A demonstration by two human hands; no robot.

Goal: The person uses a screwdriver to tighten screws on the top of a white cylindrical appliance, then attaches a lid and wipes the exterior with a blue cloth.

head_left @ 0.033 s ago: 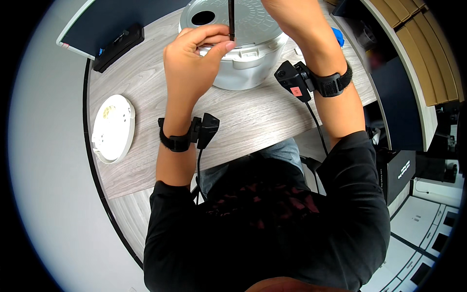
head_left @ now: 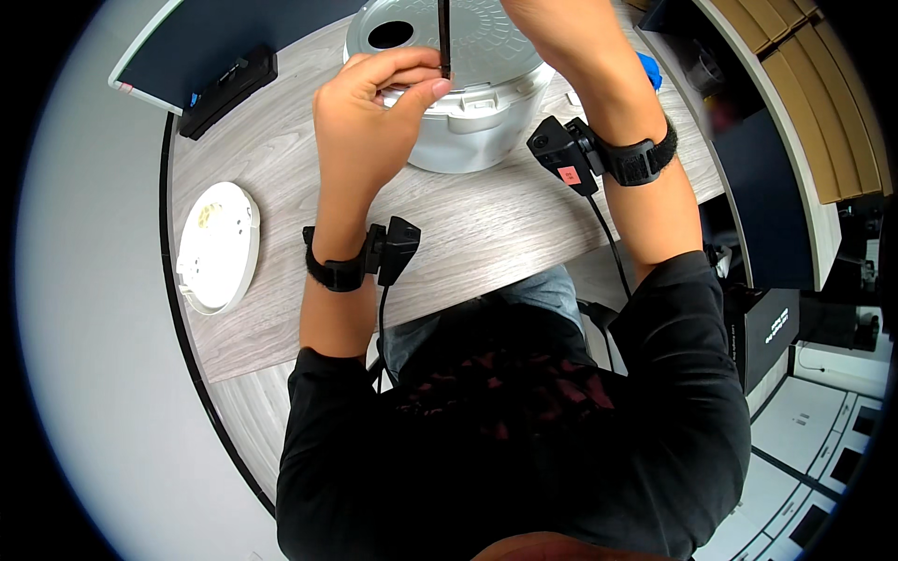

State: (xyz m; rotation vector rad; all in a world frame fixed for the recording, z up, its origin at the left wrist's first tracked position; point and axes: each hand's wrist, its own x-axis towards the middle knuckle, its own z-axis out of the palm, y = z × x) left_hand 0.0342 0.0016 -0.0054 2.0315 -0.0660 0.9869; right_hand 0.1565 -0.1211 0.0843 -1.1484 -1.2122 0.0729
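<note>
Landmark: one white, smooth-walled, drum-shaped appliance (head_left: 468, 145), on a pale grey wood-grain table (head_left: 486, 234). Its round top is grey, with a raised pattern of small marks and one dark oval patch (head_left: 391, 35); a glossy moulded latch (head_left: 474, 120) juts from the near side.

One thin, straight, dark rod (head_left: 444, 33) over the appliance's top. Long axis runs from the far side toward the near rim; lower tip points at the rim, just above the latch. Upper end cut off by the frame edge.

Hands: two, apart. Left hand (head_left: 369, 117) at the appliance's near rim, thumb and fingertips pinched together on the rod's lower end. Right hand (head_left: 543, 17) above the appliance's right side, mostly out of frame; its grip cannot be told.

Two black fabric wristbands (head_left: 337, 273), one per arm, each bearing one angular black plastic box with a cable.

Left of the appliance and nearer the person: one shallow, round, white plastic part (head_left: 220, 248) with a raised rim. Farther left of the appliance, one oblong black box (head_left: 227, 92). Just right of it, one bright blue object (head_left: 651, 71), partly behind the right forearm.
</note>
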